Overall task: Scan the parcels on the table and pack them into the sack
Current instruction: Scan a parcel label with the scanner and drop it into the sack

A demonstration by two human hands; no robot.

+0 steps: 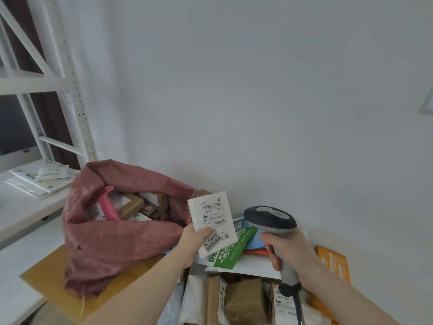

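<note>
Parcels lay heaped on the table (42, 275), too overlapped for a sure count; near the front I could tell a brown taped box (246, 299), and further back a green printed pouch (230, 250). One red woven sack (110, 242) stood open at the left of the heap, and it held one pink parcel (110, 205), several brown boxes and some labelled packets, their number unclear. Just right of the sack's mouth the left hand (195, 240) held up one white parcel (212, 220), thumb pressed on its label, fingers curled behind it. Right of that parcel the right hand (288, 250) gripped the handle of one grey scanner (269, 219), fingers wrapped round it, the head turned toward the label. Left of the sack stood a white shelf (30, 191) bearing flat white packets.
</note>
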